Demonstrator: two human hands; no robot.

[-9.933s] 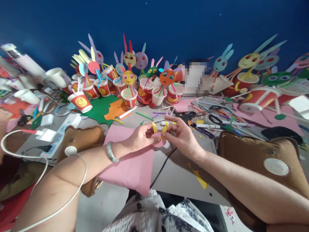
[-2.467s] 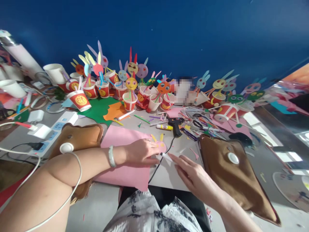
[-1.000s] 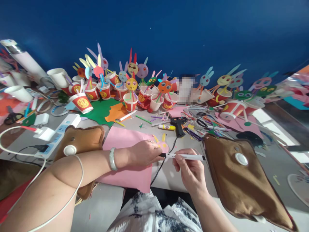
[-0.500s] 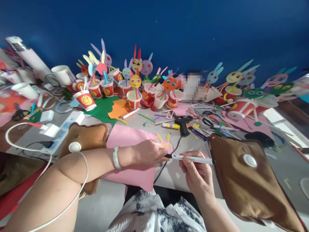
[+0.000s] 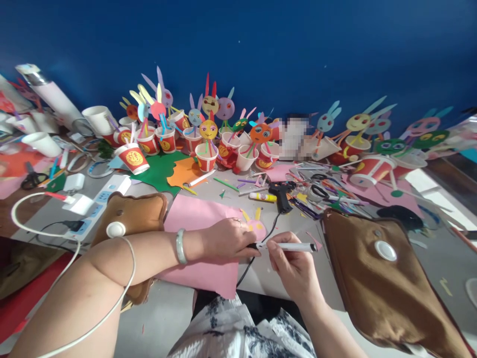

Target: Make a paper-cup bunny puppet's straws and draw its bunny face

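Note:
My right hand (image 5: 296, 263) grips a white marker (image 5: 298, 246) between thumb and fingers, its barrel nearly level and its far end black. The other end of the barrel meets a black cap (image 5: 254, 245), pinched in the fingers of my left hand (image 5: 227, 239). Whether cap and barrel are fully joined I cannot tell. Beneath my left hand and forearm lies a pink paper sheet (image 5: 197, 214). Just beyond the fingers is a pink rabbit face cutout (image 5: 257, 229) with yellow ears and eyes, partly covered by my hand.
A black glue gun (image 5: 282, 196) and a yellow glue stick (image 5: 263, 197) lie behind the cutout. Brown hot-water bags (image 5: 367, 278) flank the work area. A power strip (image 5: 99, 204) stands left. Paper cups (image 5: 206, 158) with paper rabbits line the wall.
My right hand has shifted slightly left and down with the marker, its end closer in to my left fingers. My left hand stays almost in place.

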